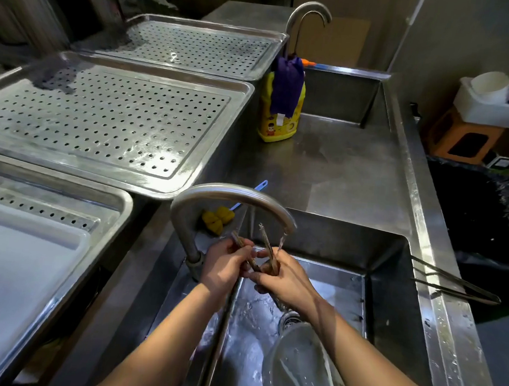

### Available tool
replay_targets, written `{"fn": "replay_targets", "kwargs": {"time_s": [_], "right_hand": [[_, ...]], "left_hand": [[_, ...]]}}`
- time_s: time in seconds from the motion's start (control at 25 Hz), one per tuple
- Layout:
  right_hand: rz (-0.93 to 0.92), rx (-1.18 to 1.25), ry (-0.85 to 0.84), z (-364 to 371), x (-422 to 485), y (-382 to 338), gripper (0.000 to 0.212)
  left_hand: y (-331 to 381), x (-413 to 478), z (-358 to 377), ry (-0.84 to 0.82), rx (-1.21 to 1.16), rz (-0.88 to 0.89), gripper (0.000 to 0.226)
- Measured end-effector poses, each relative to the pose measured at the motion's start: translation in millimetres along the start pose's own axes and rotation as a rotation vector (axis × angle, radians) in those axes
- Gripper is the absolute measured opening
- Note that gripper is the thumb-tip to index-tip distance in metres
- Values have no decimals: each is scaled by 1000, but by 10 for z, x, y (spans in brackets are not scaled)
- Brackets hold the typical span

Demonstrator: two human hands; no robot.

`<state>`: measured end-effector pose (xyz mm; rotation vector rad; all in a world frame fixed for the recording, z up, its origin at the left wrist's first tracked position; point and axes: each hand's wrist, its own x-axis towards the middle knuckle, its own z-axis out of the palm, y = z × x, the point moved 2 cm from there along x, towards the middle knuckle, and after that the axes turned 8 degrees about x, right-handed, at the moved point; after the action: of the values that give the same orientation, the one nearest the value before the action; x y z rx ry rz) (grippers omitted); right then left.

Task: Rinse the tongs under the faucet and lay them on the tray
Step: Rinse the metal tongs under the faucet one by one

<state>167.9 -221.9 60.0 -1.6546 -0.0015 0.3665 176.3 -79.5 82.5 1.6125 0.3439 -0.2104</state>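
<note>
at the left a perforated tray (106,120) sits on the steel surface (340,175), well apart from the tongs. the faucet (232,192) arches over the sink (386,279), a thin stream falling from its spout. beneath it the left hand (226,268) grips one arm of the tongs (265,242), tips up in a v. the right hand (287,279) grips the other arm, at the stream. farther right, a second pair of tongs (493,300) rests across the sink rim.
</note>
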Motion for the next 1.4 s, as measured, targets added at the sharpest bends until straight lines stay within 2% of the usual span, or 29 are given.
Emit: {"fn": "replay_targets", "kwargs": {"time_s": [0.12, 0.2, 0.28, 0.44, 0.56, 0.72, 0.84, 1.0, 1.24, 1.4], "right_hand": [[-74, -193, -62, -47, 26, 7, 29], [-26, -69, -133, -103, -17, 76, 21], [78, 109, -148, -147, -125, 123, 29], [271, 380, 34, -206, -253, 167, 58], [320, 470, 98, -181, -155, 103, 65], [252, 609, 115, -104, 66, -60, 50], [187, 735, 104, -38, 191, -140, 37], [144, 866, 145, -4, 196, -139, 20], [107, 845, 259, -232, -24, 4, 25], [141, 716, 282, -297, -185, 114, 40]], "left_hand": [[-8, 8, -33, 98, -2, 37, 10], [-33, 13, 17, 98, -29, 16, 15], [-88, 15, 94, 40, -65, -25, 21], [-152, -5, 269, -139, -101, -79, 21], [-114, 14, 294, -154, -203, -75, 18], [39, 64, 211, -120, -172, -1, 20], [35, 5, 145, -164, -100, 34, 28], [-150, -67, 208, -224, -82, 4, 26], [-325, -108, 448, -313, -13, -49, 26], [-454, -194, 554, -347, 77, -76, 28]]}}
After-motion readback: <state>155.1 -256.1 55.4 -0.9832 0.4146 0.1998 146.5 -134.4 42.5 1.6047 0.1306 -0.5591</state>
